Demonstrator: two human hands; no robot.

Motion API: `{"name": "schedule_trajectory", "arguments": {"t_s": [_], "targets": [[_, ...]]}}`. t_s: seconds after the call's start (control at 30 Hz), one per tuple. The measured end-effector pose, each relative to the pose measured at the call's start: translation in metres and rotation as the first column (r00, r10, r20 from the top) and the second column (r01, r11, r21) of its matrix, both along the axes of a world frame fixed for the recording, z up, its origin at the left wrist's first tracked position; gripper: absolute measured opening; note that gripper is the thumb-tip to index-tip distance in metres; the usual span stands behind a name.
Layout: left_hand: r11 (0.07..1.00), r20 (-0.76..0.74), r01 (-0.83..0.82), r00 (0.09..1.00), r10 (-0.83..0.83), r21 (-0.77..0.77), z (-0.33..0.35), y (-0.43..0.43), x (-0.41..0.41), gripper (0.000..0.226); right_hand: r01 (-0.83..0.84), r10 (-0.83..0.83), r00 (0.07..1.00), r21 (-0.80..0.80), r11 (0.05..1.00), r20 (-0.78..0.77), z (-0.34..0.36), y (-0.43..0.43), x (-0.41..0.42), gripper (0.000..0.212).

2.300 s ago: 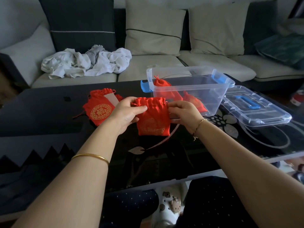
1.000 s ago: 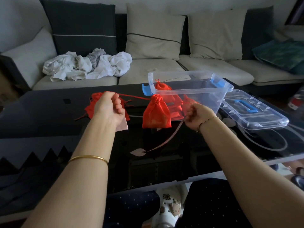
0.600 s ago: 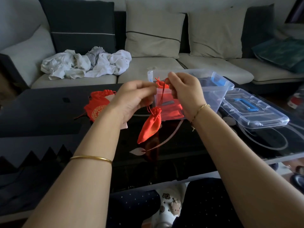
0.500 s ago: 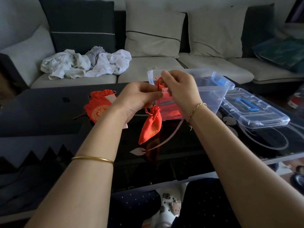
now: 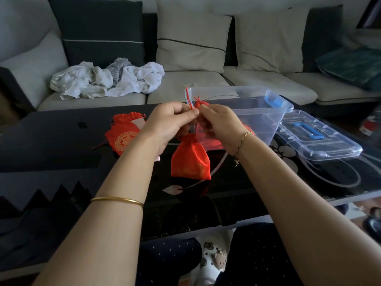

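A small red drawstring pouch [image 5: 190, 161] with gold print hangs closed at the neck, its bottom near the black glass table [image 5: 61, 145]. My left hand [image 5: 169, 122] and my right hand [image 5: 218, 122] meet just above it, each pinching the pouch's red drawstring [image 5: 188, 99], whose ends stick up between them. A flat red pouch with a gold medallion [image 5: 123, 136] lies on the table to the left. Behind my hands stands a clear plastic box [image 5: 257, 116] with more red pouches inside.
The box's clear lid with a blue handle [image 5: 317, 137] lies on the table at the right. A sofa with cushions runs behind the table, with a heap of white clothes [image 5: 107, 78] on its left seat. My knees and a patterned slipper show below the table's near edge.
The pouch was open between my hands, then I pulled the strings apart and cinched it. My hands then came together over it, and the pouch now hangs lower and more face-on.
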State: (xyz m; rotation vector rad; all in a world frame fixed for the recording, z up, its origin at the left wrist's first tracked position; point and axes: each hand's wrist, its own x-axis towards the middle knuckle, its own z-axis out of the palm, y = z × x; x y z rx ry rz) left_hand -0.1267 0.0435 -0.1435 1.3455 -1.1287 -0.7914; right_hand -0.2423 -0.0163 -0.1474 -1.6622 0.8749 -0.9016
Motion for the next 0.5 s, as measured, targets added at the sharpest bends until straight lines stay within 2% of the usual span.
{"name": "schedule_trajectory", "arguments": {"t_s": [0.13, 0.2, 0.27, 0.3, 0.33, 0.4, 0.47, 0.5], "targets": [[0.999, -0.029, -0.043, 0.999, 0.043, -0.002, -0.002, -0.001, 0.001, 0.009, -0.006, -0.015, 0.992, 0.160, 0.987, 0.127, -0.001, 0.000, -0.005, 0.034], [0.998, -0.070, -0.064, 0.996, 0.064, -0.007, -0.003, -0.001, 0.002, 0.007, -0.087, 0.032, 0.979, 0.273, 0.958, 0.202, 0.002, 0.000, -0.012, 0.034], [0.997, -0.095, -0.080, 0.992, 0.078, -0.017, -0.003, -0.001, 0.003, 0.008, -0.199, 0.152, 0.977, 0.376, 0.905, 0.153, 0.004, -0.001, -0.019, 0.033], [0.996, -0.098, -0.081, 0.992, 0.079, -0.022, -0.004, -0.001, 0.004, 0.010, -0.226, 0.221, 0.973, 0.392, 0.892, 0.059, 0.004, -0.001, -0.022, 0.033], [0.997, -0.098, -0.074, 0.993, 0.071, -0.024, -0.004, 0.000, 0.004, 0.013, -0.226, 0.269, 0.961, 0.384, 0.895, -0.061, 0.002, -0.002, -0.024, 0.033], [0.999, -0.071, -0.042, 0.997, 0.040, -0.015, -0.004, 0.001, 0.005, 0.018, -0.170, 0.259, 0.925, 0.308, 0.936, -0.277, -0.002, -0.002, -0.024, 0.030], [1.000, 0.001, -0.003, 1.000, 0.003, -0.003, -0.002, 0.004, 0.004, 0.021, -0.075, 0.111, 0.929, 0.115, 0.991, -0.352, -0.007, -0.004, -0.021, 0.027], [1.000, 0.047, 0.014, 0.999, -0.013, -0.005, -0.001, 0.005, 0.004, 0.023, -0.016, 0.007, 0.947, -0.026, 1.000, -0.321, -0.009, -0.007, -0.018, 0.026]]}}
